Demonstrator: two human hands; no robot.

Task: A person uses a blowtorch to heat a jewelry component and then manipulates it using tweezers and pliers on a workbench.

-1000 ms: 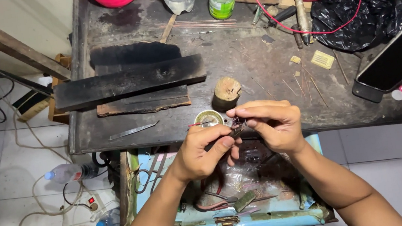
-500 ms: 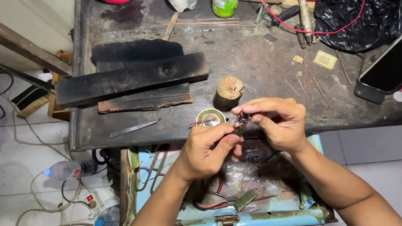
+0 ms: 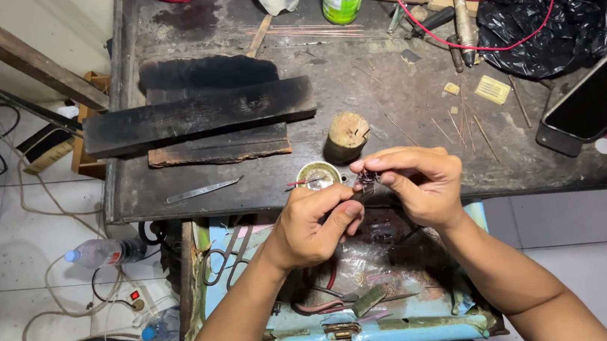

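Small dark metal piece point(image 3: 367, 179) pinched between fingertips of right hand point(image 3: 416, 185), held just above front edge of workbench point(image 3: 171, 199). Left hand point(image 3: 316, 222) closed around thin tool, tip brought against piece; tool largely hidden. Small round tin point(image 3: 317, 175) noted just beside hands, wooden stump point(image 3: 347, 134) behind it. Charred plank point(image 3: 196, 116) and tweezers point(image 3: 202, 191) observed well left. Open blue toolbox point(image 3: 350, 331) located below hands.

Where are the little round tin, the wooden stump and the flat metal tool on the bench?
small round tin point(image 3: 317, 175), head view, its open top.
wooden stump point(image 3: 348, 132), head view, its cut top face.
flat metal tool point(image 3: 203, 191), head view, mid-blade.
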